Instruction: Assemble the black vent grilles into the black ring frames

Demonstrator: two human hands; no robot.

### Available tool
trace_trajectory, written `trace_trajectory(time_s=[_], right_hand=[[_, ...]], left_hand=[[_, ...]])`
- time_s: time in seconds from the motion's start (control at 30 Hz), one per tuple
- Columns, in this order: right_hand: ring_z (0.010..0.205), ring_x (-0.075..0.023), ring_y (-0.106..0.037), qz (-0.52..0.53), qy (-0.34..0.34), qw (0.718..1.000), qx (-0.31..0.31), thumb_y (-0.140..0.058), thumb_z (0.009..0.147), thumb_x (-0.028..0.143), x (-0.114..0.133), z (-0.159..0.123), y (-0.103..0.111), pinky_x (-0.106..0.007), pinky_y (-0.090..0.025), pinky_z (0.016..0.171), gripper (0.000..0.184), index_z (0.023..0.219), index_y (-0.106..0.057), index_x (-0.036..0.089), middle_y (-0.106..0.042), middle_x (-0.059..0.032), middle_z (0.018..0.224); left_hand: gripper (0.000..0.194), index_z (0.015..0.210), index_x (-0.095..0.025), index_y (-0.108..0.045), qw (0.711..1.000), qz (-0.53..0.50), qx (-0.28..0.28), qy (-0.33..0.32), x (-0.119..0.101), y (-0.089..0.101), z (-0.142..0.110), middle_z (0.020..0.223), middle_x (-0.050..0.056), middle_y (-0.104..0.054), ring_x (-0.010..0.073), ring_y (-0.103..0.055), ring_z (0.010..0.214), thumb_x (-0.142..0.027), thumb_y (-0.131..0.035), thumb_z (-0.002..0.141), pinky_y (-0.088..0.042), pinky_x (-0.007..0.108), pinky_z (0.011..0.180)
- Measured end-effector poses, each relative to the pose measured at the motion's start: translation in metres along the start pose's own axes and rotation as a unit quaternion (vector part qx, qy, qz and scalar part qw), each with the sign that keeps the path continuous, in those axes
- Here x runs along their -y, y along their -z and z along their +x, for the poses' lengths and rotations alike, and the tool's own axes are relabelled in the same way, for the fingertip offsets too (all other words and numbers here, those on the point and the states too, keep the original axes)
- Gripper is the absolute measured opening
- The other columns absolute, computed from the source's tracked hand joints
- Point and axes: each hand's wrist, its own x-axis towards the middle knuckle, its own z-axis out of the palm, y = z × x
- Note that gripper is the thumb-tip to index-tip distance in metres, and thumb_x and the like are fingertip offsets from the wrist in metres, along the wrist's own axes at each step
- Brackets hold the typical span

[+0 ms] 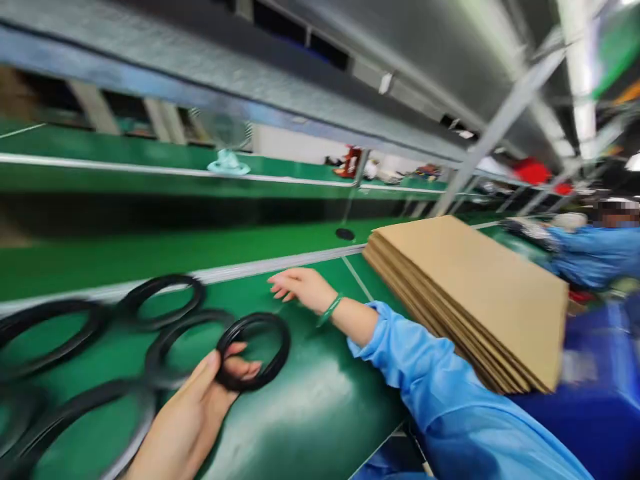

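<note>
- On the near left of the green table [310, 413], the left hand [200, 407] pinches a black rubber ring [255, 351] between thumb and fingers, gripping its near-left edge so the ring stands slightly lifted off the surface.
- Just left of that ring lie more black rings [165, 300], loosely overlapping one another and spreading off the left edge of the view; motion blur smears them, so I cannot count them.
- Farther in, near the middle of the table, the right hand [300, 288] lies with palm down and fingers spread open, holding nothing, fingertips pointing left and close to a pale strip [240, 270] that runs across the table.
- A green bracelet [330, 310] circles that wrist, and a light blue sleeve [430, 380] covers the arm down to the near right.
- To the right, just beside the sleeve, sits a stack of flat brown cardboard sheets [480, 287], its far corner over the table.
- At the far right another person in a blue coat [595, 253] is at work, well apart from both hands.
- Beyond the table, a small black disc [345, 234], possibly a cap, lies on the green conveyor belt [150, 250].
</note>
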Motion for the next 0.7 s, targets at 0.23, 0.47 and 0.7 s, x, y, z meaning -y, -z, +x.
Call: trace_trajectory(time_s=[0.23,0.47,0.7], right_hand=[[0.062,-0.0098,-0.054,0.003,0.003,0.995,0.095,-0.065,0.084,0.064,-0.046,-0.004,0.003,-0.021,-0.045,0.057,0.054,0.096,-0.072,0.011,-0.064,-0.0050,0.079],[0.059,-0.0096,-0.052,-0.034,-0.004,0.988,0.148,-0.062,0.086,0.064,-0.039,-0.008,0.005,-0.020,-0.041,0.052,0.056,0.103,-0.071,0.012,-0.063,-0.0033,0.076],[0.061,-0.0096,-0.053,-0.068,-0.014,0.987,0.142,-0.068,0.085,0.051,-0.038,-0.011,0.004,-0.020,-0.043,0.054,0.042,0.103,-0.071,0.013,-0.064,-0.0022,0.075]], left_hand=[[0.029,0.108,-0.013,-0.062,0.996,-0.087,-0.011,0.000,-0.002,-0.008,-0.002,0.081,0.007,-0.062,0.0232,-0.063,0.086,-0.038,-0.057,0.094,-0.057,0.034,0.086],[0.032,0.110,-0.015,-0.062,0.997,-0.075,0.007,0.006,0.000,-0.004,-0.008,0.083,0.007,-0.062,0.0245,-0.063,0.091,-0.042,-0.054,0.096,-0.054,0.037,0.091],[0.044,0.124,-0.018,-0.055,0.999,-0.045,0.013,0.016,-0.005,-0.011,-0.012,0.092,0.008,-0.064,0.0282,-0.060,0.107,-0.049,-0.059,0.093,-0.045,0.045,0.104]])
